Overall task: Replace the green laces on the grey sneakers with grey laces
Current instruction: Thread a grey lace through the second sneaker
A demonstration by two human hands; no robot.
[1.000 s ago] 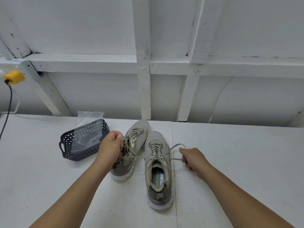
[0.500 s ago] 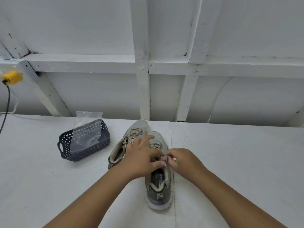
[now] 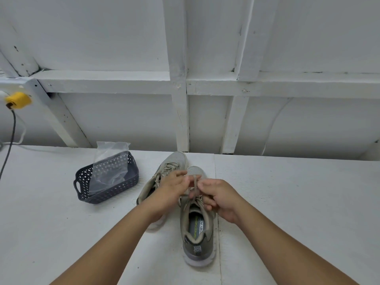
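Pinching a grey lace [image 3: 194, 185] above the nearer sneaker [image 3: 196, 221], the left hand [image 3: 171, 187] and right hand [image 3: 219, 195] meet over its tongue. A second sneaker [image 3: 167, 168] and dark basket [image 3: 107, 182] sit on the white worktop [image 3: 287, 202].

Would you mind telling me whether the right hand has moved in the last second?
Yes: the right hand moved left, onto the right sneaker.
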